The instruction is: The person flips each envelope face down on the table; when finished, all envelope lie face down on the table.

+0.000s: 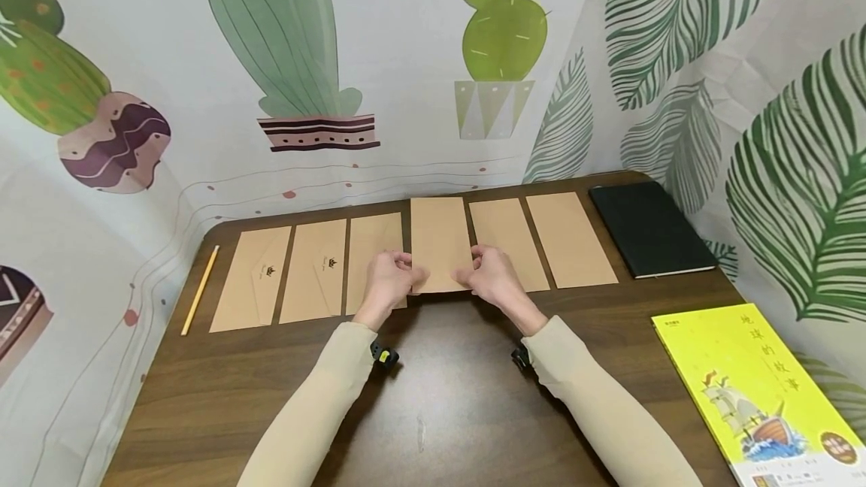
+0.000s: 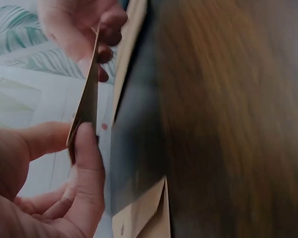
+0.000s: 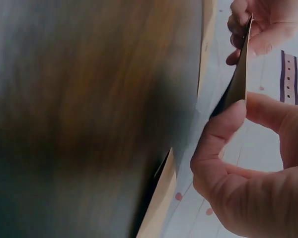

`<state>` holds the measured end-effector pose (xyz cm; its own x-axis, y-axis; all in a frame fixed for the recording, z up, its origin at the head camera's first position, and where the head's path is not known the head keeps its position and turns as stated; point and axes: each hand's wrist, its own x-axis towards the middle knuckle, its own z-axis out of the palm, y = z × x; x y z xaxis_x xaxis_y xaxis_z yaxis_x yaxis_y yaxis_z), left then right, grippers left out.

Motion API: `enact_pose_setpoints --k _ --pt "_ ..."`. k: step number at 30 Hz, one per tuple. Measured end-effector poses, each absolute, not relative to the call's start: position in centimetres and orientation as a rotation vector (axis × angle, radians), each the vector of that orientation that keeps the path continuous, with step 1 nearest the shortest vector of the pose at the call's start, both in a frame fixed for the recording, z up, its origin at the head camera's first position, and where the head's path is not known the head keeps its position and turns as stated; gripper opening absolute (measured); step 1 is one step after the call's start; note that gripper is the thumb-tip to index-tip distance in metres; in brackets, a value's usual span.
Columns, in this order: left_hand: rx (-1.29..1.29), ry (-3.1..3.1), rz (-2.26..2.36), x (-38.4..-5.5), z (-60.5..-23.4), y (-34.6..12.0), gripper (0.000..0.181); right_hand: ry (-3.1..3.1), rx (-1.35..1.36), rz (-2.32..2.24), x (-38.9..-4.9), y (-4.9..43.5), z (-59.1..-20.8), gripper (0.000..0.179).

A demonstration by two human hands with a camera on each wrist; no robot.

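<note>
A plain brown paper envelope [image 1: 440,243] is held by both hands in the middle of a row of similar envelopes. My left hand [image 1: 390,279] pinches its left edge between thumb and fingers; my right hand [image 1: 496,274] pinches the right edge. Seen edge-on in the left wrist view, the envelope [image 2: 89,94] is off the table, gripped near its lower end. In the right wrist view the thumb [image 3: 228,121] presses one face of it. Left of it lies an envelope [image 1: 368,246] partly covered by the left hand; on the right, another envelope [image 1: 510,239].
Two envelopes with crown prints [image 1: 250,284] [image 1: 314,273] lie at the left, beside a yellow pencil [image 1: 200,290]. Another plain envelope [image 1: 571,239] lies right, then a black notebook [image 1: 649,228] and a yellow book [image 1: 751,382]. A patterned wall cloth [image 1: 406,58] hangs behind the brown table [image 1: 433,397].
</note>
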<state>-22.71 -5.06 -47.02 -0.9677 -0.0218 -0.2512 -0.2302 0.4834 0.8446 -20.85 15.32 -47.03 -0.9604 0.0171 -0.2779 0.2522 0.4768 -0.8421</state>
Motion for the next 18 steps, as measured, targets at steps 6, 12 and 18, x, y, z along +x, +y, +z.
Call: enact_pose_setpoints --k 6,12,18 --pt "-0.182 2.685 1.18 -23.4 -47.4 -4.8 0.049 2.684 0.198 -1.184 -23.2 15.6 -50.7 0.073" --pt "-0.134 2.735 1.02 -25.9 -51.2 -5.3 0.052 2.723 0.156 -1.057 -24.5 15.7 -52.9 0.074" --pt "-0.092 2.815 0.937 -26.9 -53.2 -5.4 0.037 2.762 0.099 -0.909 -24.9 15.5 -53.6 0.045"
